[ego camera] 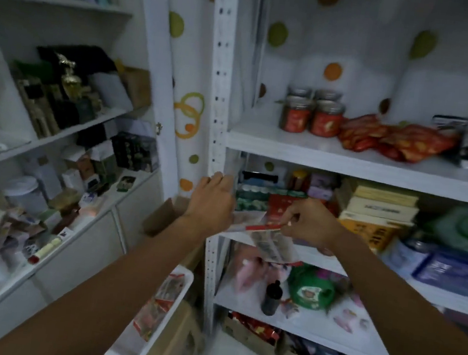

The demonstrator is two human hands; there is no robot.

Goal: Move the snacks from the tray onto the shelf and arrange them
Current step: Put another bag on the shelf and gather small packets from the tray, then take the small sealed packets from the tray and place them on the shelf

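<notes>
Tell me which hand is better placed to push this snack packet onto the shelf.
Right. The right hand pinches the snack packet at the shelf edge; the left hand sits by the upright post, its grip unclear.

Head cam shows two arms, both bare. Left forearm [116, 275] and right forearm [407, 287] are uncovered along their whole visible length, from the frame edge to the wrist. Left grip [212, 201] is a bare hand with its knuckles showing. Right grip [309, 224] is also bare, with one pale nail visible at a fingertip. Motion blur softens the finer detail.
</notes>
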